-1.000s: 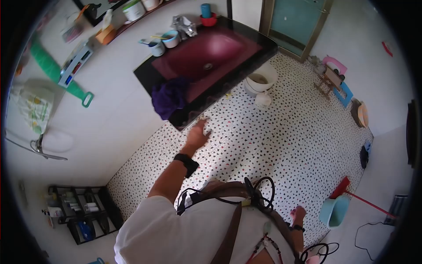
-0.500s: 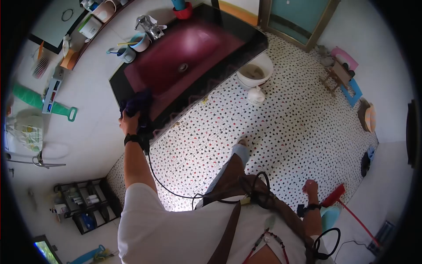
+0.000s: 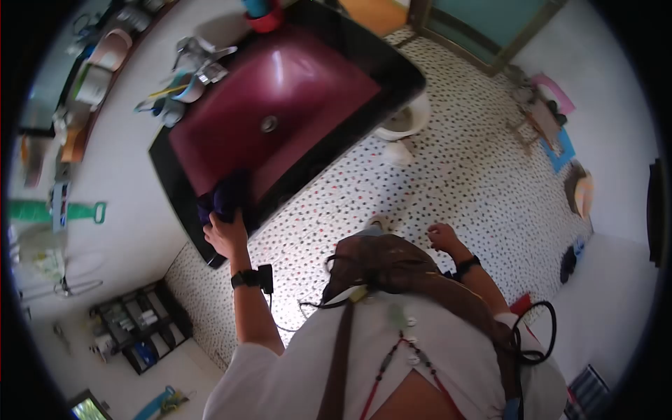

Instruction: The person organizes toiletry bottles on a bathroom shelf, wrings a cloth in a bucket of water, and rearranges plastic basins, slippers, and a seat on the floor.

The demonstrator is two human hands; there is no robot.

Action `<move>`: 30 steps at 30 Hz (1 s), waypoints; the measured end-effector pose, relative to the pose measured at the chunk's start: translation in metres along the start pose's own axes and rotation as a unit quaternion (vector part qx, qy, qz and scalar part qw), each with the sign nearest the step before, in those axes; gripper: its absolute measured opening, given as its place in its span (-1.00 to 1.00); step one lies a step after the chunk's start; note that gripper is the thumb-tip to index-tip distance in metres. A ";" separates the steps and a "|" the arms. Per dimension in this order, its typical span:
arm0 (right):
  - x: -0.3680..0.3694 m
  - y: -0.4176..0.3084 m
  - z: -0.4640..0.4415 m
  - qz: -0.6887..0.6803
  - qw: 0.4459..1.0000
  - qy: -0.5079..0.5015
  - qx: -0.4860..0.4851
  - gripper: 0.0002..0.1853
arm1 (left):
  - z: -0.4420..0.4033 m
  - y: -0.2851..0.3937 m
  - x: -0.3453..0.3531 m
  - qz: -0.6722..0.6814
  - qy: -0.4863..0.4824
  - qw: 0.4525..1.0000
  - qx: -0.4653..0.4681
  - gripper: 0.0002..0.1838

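My left hand (image 3: 225,236) is closed on a bunched dark purple cloth (image 3: 229,197). The cloth lies on the black rim at the left end of the maroon sink basin (image 3: 308,94), its folds hanging partly over the basin edge. Above the patterned floor, my right hand (image 3: 442,238) hangs in the air away from the counter, fingers curled, with nothing visible in it. Both wrists carry black bands.
A chrome faucet (image 3: 201,59), a cup (image 3: 187,87) and a red pot (image 3: 264,17) stand behind the basin. Under the counter is a white bucket (image 3: 413,119). A small wooden stool (image 3: 542,126) stands by the right wall, and a black rack (image 3: 140,318) is at the lower left.
My left hand and the purple cloth have moved right along the counter's near side. My right hand has come up and inward from beside my body. The view has shifted closer to the sink.
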State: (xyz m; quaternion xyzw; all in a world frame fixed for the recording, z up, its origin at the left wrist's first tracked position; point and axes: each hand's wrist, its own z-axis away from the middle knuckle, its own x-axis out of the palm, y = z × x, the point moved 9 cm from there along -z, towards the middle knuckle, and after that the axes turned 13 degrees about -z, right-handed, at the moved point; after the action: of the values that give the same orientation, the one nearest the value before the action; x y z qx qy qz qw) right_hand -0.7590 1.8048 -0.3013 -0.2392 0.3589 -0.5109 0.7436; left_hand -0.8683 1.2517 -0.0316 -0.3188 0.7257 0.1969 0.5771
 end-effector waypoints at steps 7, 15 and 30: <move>-0.072 0.014 -0.050 -0.060 0.996 0.035 0.062 -0.72 | 0.043 0.144 -0.023 0.069 0.034 0.992 0.101 -0.42; -0.158 0.064 -0.094 -0.125 0.983 -0.019 0.136 -0.73 | 0.064 0.300 -0.039 0.076 0.024 0.987 0.141 -0.41; -0.086 0.093 -0.400 0.306 0.941 -0.144 0.017 -0.62 | 0.072 0.264 0.015 0.269 0.103 0.957 0.005 -0.65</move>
State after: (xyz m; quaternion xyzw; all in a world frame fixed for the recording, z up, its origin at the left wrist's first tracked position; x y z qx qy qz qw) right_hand -1.0351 1.9231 -0.5947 -0.1762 0.2949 -0.2249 0.9118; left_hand -1.0007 1.4847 -0.0861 -0.1275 0.8413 0.3073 0.4260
